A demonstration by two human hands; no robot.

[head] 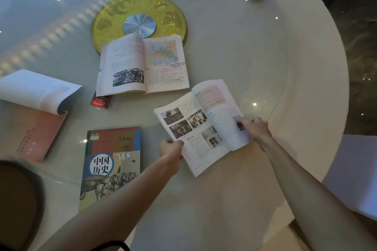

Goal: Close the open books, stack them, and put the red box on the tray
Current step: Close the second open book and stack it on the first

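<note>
Both arms extend forward over the round white surface (265, 57). The left hand (171, 147) pinches the left page edge of an open book (201, 126); its grip is clenched on that book, thumb on top. The right hand (254, 127) grasps the right page edge of the same book, fingers curled over the paper. The book lies angled and fully open between the two hands.

A second open book (142, 65) lies farther out, its far edge overlapping a gold disc (138, 9) at the surface centre. The red box (101, 101) sits just beside this book's near left corner, partly under it. A closed book (111, 165) with a printed cover lies flat near the left forearm. A third open book (32, 112) with a pink cover rests at the left, pages curled upward. A dark tray (18, 199) is partly visible at the lower left edge.
</note>
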